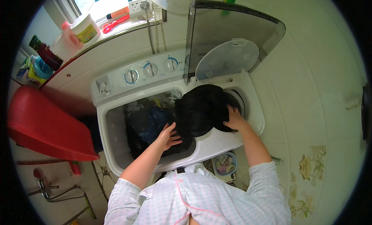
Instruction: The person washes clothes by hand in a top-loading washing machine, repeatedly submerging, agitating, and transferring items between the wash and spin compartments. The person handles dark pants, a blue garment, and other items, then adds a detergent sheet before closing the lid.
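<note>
A bulky black garment [197,111] lies over the divider of a white twin-tub washing machine [221,140], reaching from the wash tub to the round spin tub [237,100]. At the garment's right end, my right hand [236,119] touches the cloth beside the spin tub's rim; whether the fingers grip it is unclear. My left hand [168,138] is over the wash tub [114,129], fingers apart and empty, close to the garment's left edge. Below it, dark blue cloth [157,120] and other dark laundry sit in water. The smoky plastic lid [218,27] and the translucent spin-tub cover [228,60] stand raised.
A red plastic basin [46,123] leans at the left. Behind the control dials [150,69], the windowsill holds a white tub [85,28], red scissors [114,23] and a power strip [140,7]. A small blue basket [225,164] stands below the machine's front. A tap [43,187] is at lower left.
</note>
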`<state>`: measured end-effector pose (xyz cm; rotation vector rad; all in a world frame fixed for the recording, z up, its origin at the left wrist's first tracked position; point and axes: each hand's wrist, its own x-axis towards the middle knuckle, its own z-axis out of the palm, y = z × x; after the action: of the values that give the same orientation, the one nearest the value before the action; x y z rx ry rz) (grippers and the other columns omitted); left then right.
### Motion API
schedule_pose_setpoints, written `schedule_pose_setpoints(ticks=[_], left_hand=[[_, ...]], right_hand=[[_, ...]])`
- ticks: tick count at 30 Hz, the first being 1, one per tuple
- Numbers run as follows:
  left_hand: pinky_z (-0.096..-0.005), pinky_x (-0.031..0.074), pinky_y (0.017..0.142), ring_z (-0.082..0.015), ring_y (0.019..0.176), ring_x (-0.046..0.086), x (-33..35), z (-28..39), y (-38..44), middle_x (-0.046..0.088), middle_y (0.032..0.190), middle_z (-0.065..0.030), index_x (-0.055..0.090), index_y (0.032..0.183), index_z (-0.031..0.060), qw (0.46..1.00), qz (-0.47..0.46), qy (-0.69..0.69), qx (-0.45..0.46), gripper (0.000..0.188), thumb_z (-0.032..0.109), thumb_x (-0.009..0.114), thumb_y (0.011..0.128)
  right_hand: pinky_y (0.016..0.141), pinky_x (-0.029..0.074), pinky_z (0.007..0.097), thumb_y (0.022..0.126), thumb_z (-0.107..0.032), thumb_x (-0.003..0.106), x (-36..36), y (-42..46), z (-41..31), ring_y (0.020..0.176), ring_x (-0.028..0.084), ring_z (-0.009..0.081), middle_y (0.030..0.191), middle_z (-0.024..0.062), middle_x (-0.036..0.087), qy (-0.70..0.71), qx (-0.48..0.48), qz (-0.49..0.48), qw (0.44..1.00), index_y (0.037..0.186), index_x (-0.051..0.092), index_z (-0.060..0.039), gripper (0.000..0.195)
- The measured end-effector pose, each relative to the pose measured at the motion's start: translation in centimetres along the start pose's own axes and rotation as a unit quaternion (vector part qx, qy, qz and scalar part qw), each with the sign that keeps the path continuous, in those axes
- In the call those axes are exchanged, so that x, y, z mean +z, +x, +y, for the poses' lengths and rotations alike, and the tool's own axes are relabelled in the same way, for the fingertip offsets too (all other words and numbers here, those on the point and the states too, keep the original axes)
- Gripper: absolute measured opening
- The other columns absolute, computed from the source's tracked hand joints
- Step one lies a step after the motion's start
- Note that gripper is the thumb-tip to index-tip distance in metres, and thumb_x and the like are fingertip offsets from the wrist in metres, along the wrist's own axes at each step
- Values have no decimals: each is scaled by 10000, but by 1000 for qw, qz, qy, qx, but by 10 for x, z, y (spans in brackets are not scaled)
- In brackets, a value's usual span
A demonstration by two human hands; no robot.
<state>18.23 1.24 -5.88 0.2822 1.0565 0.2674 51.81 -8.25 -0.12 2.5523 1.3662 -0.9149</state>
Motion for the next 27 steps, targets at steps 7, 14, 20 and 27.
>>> schedule_pose_setpoints(ticks=[7,14,20,27], left_hand=[[-216,459,610,-98,735,515,55,10,31,586,969,-20,601,1165,91,980,77,76,167,367,11,587,807],[-370,534,904,-180,1086,567,56,40,-24,561,1298,-80,566,1238,51,925,-118,152,329,410,-45,520,842],[-387,485,969,-239,1234,514,-20,46,-66,522,1364,-102,517,1335,74,937,11,170,304,437,59,523,898],[-365,487,939,-243,1176,542,-114,-2,-77,530,1330,-112,514,1346,82,943,178,162,230,432,70,503,914]], right_hand=[[1094,186,662,624,-368,861,1,3,-95,1417,205,423,1504,179,304,-48,-358,73,930,1513,202,-137,1130],[904,481,438,754,-216,717,31,33,-45,1056,575,409,1152,224,606,173,-268,132,939,1164,584,12,488],[915,491,436,892,-219,589,-17,54,65,1095,589,384,1241,256,579,-55,47,10,997,1201,584,29,396],[1005,435,413,908,-297,606,1,33,36,1207,528,368,1378,242,483,-164,-105,119,974,1388,476,-66,548]])
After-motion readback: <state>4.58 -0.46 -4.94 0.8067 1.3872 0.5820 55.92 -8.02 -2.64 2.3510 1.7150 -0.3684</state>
